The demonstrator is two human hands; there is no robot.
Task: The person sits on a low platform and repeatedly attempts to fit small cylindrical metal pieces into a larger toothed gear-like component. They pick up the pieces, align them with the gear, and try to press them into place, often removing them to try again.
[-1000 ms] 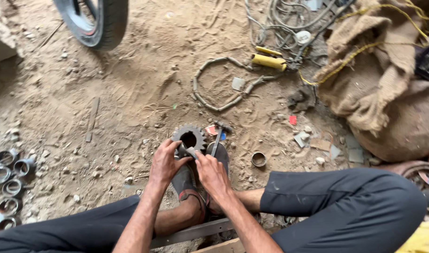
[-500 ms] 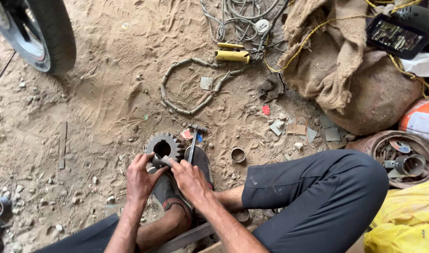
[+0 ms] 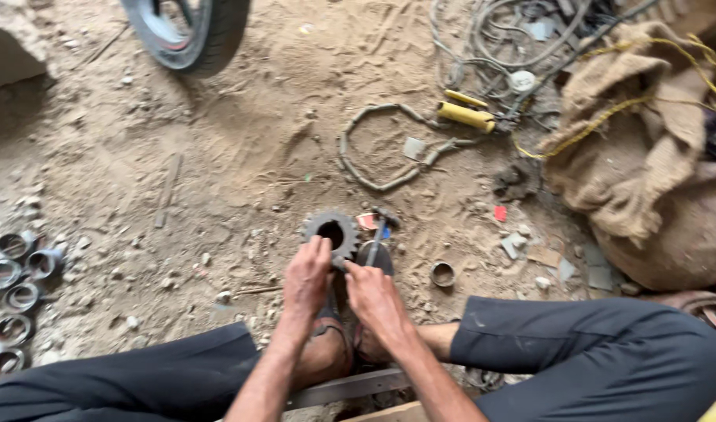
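A dark toothed metal gear (image 3: 331, 231) with a round centre hole lies on the sandy ground in front of my sandalled feet. My left hand (image 3: 307, 277) rests its fingertips on the gear's near rim. Beside it, my right hand (image 3: 373, 295) has its fingers drawn together at the gear's near right edge; what they pinch is too small to see. A small hammer (image 3: 379, 227) lies just right of the gear.
A tyre (image 3: 187, 31) stands at the top left. Several metal rings (image 3: 14, 270) lie at the left edge. A loop of chain (image 3: 377, 148), a yellow-handled tool (image 3: 467, 116), tangled cables (image 3: 498, 39) and a burlap sack (image 3: 647, 141) lie beyond. A small ring (image 3: 442, 273) sits near my right knee.
The camera view swung back to the left; the tyre and metal rings returned into view. Both hands stay at the gear with little visible movement.
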